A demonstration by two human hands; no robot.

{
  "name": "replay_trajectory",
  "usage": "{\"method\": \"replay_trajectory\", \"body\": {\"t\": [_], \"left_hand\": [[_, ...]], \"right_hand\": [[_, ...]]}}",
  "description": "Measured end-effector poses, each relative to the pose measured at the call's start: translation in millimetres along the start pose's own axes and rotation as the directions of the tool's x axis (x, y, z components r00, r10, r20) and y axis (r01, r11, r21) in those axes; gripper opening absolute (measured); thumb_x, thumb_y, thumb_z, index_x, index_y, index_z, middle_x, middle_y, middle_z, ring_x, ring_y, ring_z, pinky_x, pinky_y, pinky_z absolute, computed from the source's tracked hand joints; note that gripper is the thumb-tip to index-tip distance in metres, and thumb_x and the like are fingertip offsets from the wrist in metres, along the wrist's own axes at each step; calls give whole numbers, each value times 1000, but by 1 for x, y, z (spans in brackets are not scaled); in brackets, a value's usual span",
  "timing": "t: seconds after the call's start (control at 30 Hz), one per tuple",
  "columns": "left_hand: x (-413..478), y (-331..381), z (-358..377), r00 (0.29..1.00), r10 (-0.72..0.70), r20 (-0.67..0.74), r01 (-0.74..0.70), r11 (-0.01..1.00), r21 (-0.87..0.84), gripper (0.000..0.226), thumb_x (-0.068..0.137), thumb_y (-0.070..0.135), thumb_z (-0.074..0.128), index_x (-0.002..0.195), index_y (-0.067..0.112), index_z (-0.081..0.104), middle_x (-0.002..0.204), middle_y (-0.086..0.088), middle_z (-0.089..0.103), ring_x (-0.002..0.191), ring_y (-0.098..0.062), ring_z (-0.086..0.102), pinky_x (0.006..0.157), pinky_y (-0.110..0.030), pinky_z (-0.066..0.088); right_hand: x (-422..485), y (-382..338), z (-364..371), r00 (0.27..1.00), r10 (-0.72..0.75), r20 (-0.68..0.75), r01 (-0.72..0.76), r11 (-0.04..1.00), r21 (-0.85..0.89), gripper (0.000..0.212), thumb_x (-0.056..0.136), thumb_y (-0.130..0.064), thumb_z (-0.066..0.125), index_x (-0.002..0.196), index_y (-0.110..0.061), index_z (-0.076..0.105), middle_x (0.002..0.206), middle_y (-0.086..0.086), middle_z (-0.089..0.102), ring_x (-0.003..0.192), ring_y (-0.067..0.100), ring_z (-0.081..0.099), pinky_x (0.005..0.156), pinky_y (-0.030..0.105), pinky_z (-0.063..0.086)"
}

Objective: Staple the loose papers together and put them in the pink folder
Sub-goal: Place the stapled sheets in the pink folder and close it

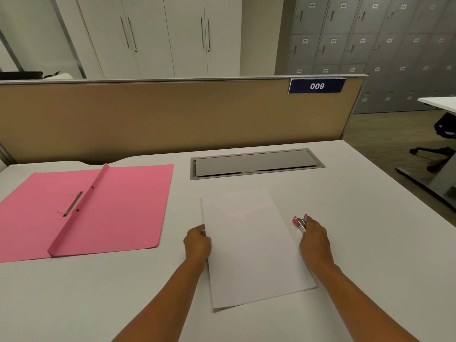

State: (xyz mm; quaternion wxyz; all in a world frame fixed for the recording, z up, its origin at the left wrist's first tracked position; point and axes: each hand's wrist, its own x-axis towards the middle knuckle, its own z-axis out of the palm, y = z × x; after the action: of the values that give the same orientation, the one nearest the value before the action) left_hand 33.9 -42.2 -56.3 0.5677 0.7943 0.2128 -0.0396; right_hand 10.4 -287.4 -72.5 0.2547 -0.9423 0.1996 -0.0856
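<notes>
A stack of white papers lies flat on the desk in front of me. My left hand grips the stack's left edge. Just right of the papers, my right hand is closed around a small red and silver stapler, whose front end sticks out past my fingers. The pink folder lies open on the left of the desk, with its metal fastener showing beside the centre fold.
A grey cable hatch is set into the white desk behind the papers. A tan partition marked 009 closes off the far edge. An office chair stands on the floor beyond the desk's right edge.
</notes>
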Motion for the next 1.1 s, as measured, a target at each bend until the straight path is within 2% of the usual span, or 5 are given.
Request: {"method": "replay_trajectory", "body": {"t": [0.2, 0.33, 0.63, 0.9, 1.1], "left_hand": [[5, 0, -19, 998, 28, -62, -26, 999, 34, 38, 86, 7, 56, 123, 5, 57, 122, -13, 62, 108, -32, 59, 96, -39, 48], [18, -8, -63, 985, 82, -153, -78, 996, 37, 27, 86, 8, 57, 111, 4, 64, 116, -13, 65, 91, -30, 60, 88, -40, 52], [60, -32, -230, 836, 89, -542, -1, 987, 161, 27, 85, 1, 53, 108, -3, 66, 114, -22, 66, 104, -38, 59, 92, -39, 45], [86, -54, -286, 855, 32, -517, 134, 950, 282, 41, 83, 5, 58, 123, -2, 56, 126, -23, 59, 114, -39, 55, 99, -43, 42], [96, -63, -285, 833, 21, -553, 150, 953, 262, 32, 83, -1, 53, 113, 0, 65, 118, -23, 64, 106, -40, 59, 95, -42, 45]], "right_hand": [[-7, -12, 14, 976, -174, -129, 170, 985, -42, 38, 77, 15, 57, 116, 14, 57, 117, 33, 60, 112, 48, 56, 96, 56, 46], [-33, -67, 19, 951, -299, -73, 306, 946, 106, 33, 88, 4, 49, 120, 3, 56, 123, 18, 58, 117, 33, 55, 98, 34, 44], [-70, -201, 65, 749, -218, 625, -148, 865, 479, 36, 89, -21, 57, 122, -9, 57, 115, 6, 61, 97, 17, 58, 71, 20, 46], [-86, -258, 115, 789, -54, 612, -288, 847, 446, 43, 86, -18, 61, 122, 4, 51, 121, 19, 58, 88, 21, 48, 98, 38, 45], [-82, -278, 132, 749, 8, 663, -401, 802, 443, 21, 83, -17, 65, 70, -8, 51, 61, 7, 51, 53, 18, 48, 64, 28, 44]]}}
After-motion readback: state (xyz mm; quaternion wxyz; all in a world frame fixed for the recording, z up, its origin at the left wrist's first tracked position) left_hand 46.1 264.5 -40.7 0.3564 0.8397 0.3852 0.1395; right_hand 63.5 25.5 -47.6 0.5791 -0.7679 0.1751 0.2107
